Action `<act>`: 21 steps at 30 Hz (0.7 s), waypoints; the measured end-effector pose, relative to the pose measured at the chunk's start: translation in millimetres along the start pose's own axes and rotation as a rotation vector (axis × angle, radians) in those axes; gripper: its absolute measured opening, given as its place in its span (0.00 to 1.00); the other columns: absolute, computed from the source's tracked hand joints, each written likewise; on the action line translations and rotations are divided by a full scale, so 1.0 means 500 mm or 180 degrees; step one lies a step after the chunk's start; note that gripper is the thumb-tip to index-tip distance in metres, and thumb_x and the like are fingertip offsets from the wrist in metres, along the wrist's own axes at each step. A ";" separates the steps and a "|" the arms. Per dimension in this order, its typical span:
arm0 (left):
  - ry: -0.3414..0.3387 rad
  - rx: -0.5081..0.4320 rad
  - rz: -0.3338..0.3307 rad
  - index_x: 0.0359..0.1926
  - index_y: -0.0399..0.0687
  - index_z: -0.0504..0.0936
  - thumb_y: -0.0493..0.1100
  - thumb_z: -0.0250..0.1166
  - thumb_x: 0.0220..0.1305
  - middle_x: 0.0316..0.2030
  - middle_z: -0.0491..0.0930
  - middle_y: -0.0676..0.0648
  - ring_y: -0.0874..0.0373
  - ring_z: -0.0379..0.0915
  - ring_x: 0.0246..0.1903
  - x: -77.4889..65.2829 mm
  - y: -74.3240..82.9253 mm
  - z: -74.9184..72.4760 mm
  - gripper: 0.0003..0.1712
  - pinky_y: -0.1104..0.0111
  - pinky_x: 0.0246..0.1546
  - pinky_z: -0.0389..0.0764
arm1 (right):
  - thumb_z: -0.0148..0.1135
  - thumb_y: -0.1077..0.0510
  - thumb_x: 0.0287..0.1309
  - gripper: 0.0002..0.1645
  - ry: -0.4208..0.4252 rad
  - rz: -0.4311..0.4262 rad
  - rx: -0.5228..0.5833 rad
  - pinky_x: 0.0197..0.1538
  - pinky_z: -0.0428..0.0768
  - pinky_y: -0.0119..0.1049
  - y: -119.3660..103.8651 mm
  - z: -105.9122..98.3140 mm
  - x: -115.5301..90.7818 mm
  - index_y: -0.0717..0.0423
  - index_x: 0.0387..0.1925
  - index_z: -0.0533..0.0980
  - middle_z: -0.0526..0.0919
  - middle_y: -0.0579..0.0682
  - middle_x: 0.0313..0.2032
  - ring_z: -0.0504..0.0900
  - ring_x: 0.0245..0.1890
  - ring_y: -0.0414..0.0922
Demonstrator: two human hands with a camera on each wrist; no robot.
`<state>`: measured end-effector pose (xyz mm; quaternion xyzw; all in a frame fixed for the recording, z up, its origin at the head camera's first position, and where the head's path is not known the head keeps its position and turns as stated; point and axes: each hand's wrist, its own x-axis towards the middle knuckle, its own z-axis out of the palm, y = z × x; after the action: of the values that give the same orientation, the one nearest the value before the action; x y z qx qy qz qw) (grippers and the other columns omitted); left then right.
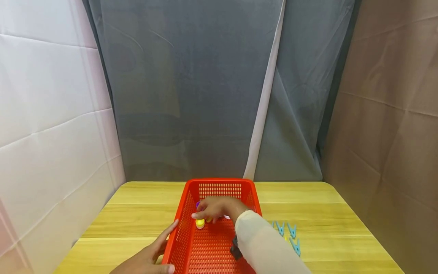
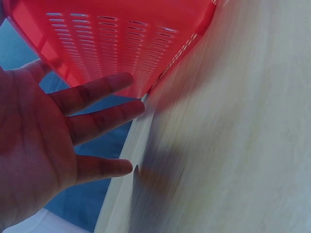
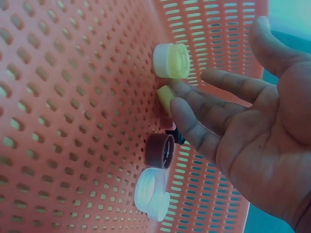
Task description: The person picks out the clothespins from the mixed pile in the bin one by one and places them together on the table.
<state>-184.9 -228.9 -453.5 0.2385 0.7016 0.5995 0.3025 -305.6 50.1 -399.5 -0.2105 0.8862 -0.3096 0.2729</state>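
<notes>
A red perforated plastic basket [image 1: 212, 251] stands on the table. My left hand [image 1: 150, 253] lies along its left side, thumb near the rim and fingers spread in the left wrist view. Inside the basket, my right hand [image 1: 217, 207] reaches over several bottle caps with its fingers extended. Those fingers are close to a yellow-and-white cap [image 3: 171, 61] and a smaller yellow piece [image 3: 165, 97]; whether they touch the latter is unclear. A brown cap [image 3: 159, 151] and clear caps [image 3: 150, 191] lie further along. A purple cap [image 1: 197, 204] is partly hidden by the right hand.
Light-blue clothespins [image 1: 295, 246] lie on the wooden table [image 1: 328, 220] right of the basket, partly behind the right sleeve [image 1: 265, 243]. A yellow bit [image 1: 286, 238] shows among them. Grey curtain [image 1: 191, 95] hangs behind, with cloth walls on both sides.
</notes>
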 end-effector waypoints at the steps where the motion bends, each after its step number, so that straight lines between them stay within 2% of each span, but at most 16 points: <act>1: 0.0006 -0.0001 -0.0006 0.89 0.68 0.26 0.58 0.68 0.76 0.80 0.51 0.20 0.41 0.75 0.70 0.000 0.000 0.000 0.64 0.48 0.58 0.91 | 0.69 0.41 0.74 0.29 -0.0009 0.0009 -0.0022 0.53 0.91 0.46 -0.001 0.001 0.000 0.56 0.64 0.82 0.86 0.49 0.46 0.85 0.45 0.52; 9: 0.0006 -0.0137 -0.0076 0.88 0.71 0.25 0.55 0.67 0.77 0.81 0.48 0.21 0.42 0.75 0.70 -0.001 -0.002 0.005 0.63 0.45 0.60 0.89 | 0.69 0.39 0.73 0.34 -0.0004 0.0090 -0.0109 0.50 0.92 0.44 -0.008 0.005 -0.001 0.57 0.69 0.80 0.86 0.48 0.46 0.84 0.44 0.51; 12: 0.0034 -0.0154 -0.0102 0.88 0.73 0.26 0.55 0.67 0.77 0.81 0.49 0.22 0.42 0.76 0.70 -0.001 0.000 0.007 0.63 0.45 0.60 0.89 | 0.69 0.39 0.73 0.36 -0.0014 0.0084 -0.0037 0.51 0.90 0.46 -0.008 0.003 -0.003 0.58 0.70 0.80 0.85 0.52 0.45 0.81 0.35 0.50; 16: 0.0016 -0.0133 -0.0085 0.88 0.73 0.26 0.56 0.67 0.77 0.81 0.49 0.22 0.42 0.76 0.70 0.001 0.001 0.004 0.63 0.46 0.59 0.89 | 0.69 0.38 0.73 0.36 0.0010 0.0091 0.0015 0.55 0.88 0.50 -0.003 -0.001 -0.002 0.57 0.70 0.79 0.85 0.53 0.49 0.80 0.33 0.51; 19: -0.0012 -0.0168 -0.0102 0.88 0.72 0.25 0.56 0.67 0.78 0.81 0.47 0.20 0.42 0.75 0.70 0.001 0.001 0.004 0.63 0.45 0.60 0.89 | 0.69 0.38 0.72 0.35 0.0108 0.0086 0.0005 0.58 0.88 0.52 0.000 -0.003 -0.005 0.54 0.70 0.80 0.84 0.48 0.52 0.83 0.38 0.53; 21: 0.0004 -0.0234 -0.0169 0.88 0.73 0.25 0.54 0.67 0.78 0.82 0.45 0.21 0.42 0.76 0.70 -0.001 0.005 0.007 0.63 0.45 0.61 0.89 | 0.70 0.39 0.72 0.33 0.0186 0.0069 0.0012 0.58 0.87 0.52 -0.002 -0.003 -0.009 0.52 0.68 0.82 0.84 0.46 0.50 0.83 0.37 0.53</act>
<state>-182.4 -226.3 -451.6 0.2082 0.6854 0.6168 0.3264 -303.2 52.6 -396.2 -0.1913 0.8955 -0.3142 0.2507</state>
